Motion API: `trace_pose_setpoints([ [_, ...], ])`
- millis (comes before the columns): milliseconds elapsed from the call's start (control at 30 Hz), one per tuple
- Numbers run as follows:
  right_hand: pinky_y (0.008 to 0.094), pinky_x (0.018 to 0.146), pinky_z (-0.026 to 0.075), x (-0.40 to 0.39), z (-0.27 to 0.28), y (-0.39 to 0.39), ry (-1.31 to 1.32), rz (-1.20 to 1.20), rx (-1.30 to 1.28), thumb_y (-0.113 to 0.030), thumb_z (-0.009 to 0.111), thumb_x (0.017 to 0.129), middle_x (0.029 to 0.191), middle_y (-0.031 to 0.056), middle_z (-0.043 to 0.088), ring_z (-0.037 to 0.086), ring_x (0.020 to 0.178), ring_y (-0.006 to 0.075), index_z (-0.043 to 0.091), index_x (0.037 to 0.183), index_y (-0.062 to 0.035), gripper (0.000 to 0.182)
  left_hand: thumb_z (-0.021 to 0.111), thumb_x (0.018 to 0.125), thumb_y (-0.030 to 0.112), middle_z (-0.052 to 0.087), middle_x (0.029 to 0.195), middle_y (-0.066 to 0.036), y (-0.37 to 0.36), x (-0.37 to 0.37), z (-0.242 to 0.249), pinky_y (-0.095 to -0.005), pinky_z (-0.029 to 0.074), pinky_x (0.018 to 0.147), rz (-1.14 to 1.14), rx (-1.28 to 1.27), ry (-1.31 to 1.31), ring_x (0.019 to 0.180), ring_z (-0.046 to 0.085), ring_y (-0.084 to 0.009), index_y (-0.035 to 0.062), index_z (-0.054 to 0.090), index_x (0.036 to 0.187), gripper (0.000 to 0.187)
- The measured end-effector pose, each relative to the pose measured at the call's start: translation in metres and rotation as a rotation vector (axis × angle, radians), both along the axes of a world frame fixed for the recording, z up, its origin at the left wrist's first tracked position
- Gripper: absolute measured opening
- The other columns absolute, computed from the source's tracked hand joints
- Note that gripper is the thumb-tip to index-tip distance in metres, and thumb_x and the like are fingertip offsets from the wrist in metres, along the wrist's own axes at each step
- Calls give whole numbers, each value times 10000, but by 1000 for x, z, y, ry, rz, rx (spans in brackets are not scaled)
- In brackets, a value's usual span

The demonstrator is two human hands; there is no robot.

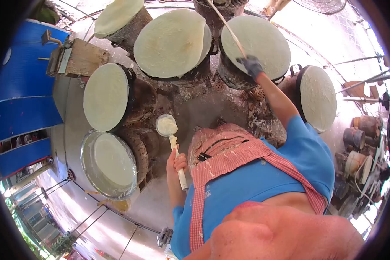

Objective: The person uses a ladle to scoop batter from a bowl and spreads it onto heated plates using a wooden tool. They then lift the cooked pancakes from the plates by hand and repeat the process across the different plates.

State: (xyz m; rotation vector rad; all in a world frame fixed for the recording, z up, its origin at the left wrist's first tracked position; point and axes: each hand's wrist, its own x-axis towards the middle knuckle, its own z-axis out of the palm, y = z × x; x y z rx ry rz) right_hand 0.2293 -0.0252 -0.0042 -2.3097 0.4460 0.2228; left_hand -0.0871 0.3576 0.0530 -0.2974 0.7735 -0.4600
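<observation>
My left hand (pixel 178 162), bare, is closed around the pale handle of a ladle (pixel 182 178). The ladle's round cup holds thick white batter, and batter also clings to the upper handle. To its left stands a wide metal basin (pixel 87 167) with a pale, round surface inside. My right hand (pixel 252 66), in a dark glove, grips a long thin stick (pixel 226 22) that stretches away toward the top. That hand is over the near left part of a large pot with a round, pale, batter-coated top (pixel 262 41).
Other pots with pale round tops stand in an arc: one left (pixel 106 97), a large one ahead (pixel 169 43), one far left (pixel 117 17), one right (pixel 320 99). A wooden box (pixel 86 58) is by a blue cabinet (pixel 24 117). Metal containers (pixel 354 138) stand at right.
</observation>
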Motion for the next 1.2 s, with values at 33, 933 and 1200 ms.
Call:
trace_pose_setpoints([
  [33,306,415,350,32,-2,20,-13,-40,161,-383,613,733,532,25,490,426,450,145,582,685,-27,361,398,903,267,295,557,1,-2,-3,2,-209,279,329,15,9,-10,393,296,-78,140,528,1103,270],
  [933,399,574,443,87,68,176,-736,-46,-226,-379,603,696,677,185,581,574,643,338,588,769,-40,348,370,913,279,279,567,4,112,-43,1,-210,291,334,100,-18,-72,404,284,-73,218,495,1144,270],
  [1200,385,532,444,24,145,246,-1003,-2,-288,-324,587,712,613,146,560,563,589,317,569,718,-58,266,381,908,268,298,566,-6,142,-40,-4,-205,300,319,84,6,-102,392,311,-74,162,485,1158,291],
])
